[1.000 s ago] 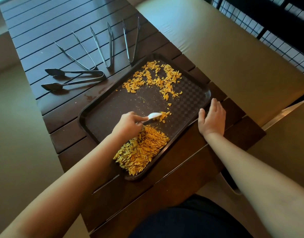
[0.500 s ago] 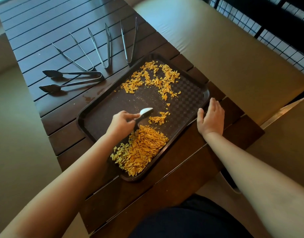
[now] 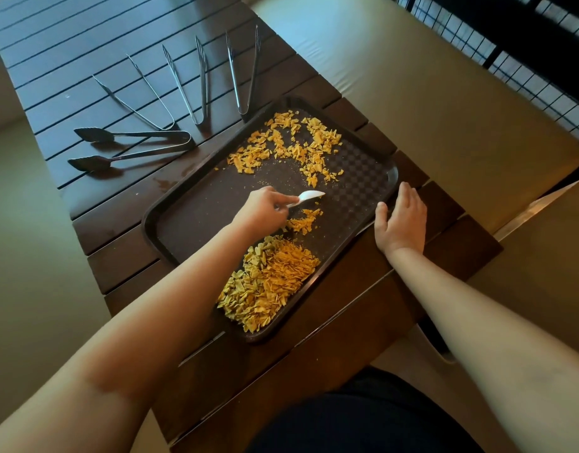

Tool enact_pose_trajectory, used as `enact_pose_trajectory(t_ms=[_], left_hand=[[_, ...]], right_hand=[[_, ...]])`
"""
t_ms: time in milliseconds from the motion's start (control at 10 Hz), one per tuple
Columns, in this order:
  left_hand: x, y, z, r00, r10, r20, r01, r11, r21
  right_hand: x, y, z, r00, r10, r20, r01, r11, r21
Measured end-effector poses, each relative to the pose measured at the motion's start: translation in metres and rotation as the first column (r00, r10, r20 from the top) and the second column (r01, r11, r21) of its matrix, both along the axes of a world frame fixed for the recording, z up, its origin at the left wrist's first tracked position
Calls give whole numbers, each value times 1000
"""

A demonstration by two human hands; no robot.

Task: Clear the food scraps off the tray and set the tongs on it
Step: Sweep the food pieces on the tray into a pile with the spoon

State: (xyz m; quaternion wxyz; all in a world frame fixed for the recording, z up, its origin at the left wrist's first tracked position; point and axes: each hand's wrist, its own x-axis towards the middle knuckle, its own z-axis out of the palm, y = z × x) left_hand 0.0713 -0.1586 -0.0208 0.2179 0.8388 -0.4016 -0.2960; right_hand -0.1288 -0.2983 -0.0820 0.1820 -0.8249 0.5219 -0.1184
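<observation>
A dark brown tray [image 3: 196, 204] lies on the slatted wooden table. Orange food scraps [image 3: 291, 145] are scattered over its far part, and a big heap of scraps [image 3: 272, 282] sits at its near corner. My left hand [image 3: 262, 212] grips a white plastic scraper [image 3: 309, 196] over the middle of the tray, beside a small clump of scraps [image 3: 304, 220]. My right hand [image 3: 401, 220] rests flat against the tray's right rim. Several metal tongs [image 3: 196, 86] lie on the table beyond the tray, one with leaf-shaped tips [image 3: 131, 148].
The dark wooden table [image 3: 69, 50] stretches away to the far left. A beige cushioned bench [image 3: 428, 93] runs along the right, with a wire grid panel [image 3: 543, 50] behind it. Pale floor lies to the left of the table.
My left hand has carried the scraper farther out across the tray, away from the near heap and past the small clump. My right hand has stayed at the tray's rim.
</observation>
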Motion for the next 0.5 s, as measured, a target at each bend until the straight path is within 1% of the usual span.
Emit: enact_pose_trajectory(t_ms=[100, 400, 500], left_hand=[[-1, 2, 1, 998, -39, -38, 41, 999, 31], [25, 41, 8, 994, -89, -58, 96, 984, 150], [25, 35, 8, 998, -8, -67, 13, 998, 67]], right_hand=[[0, 0, 0, 1000, 0, 2, 0, 1000, 1], [0, 0, 0, 1000, 4, 2, -4, 1000, -12], [0, 0, 0, 1000, 3, -7, -3, 1000, -9]])
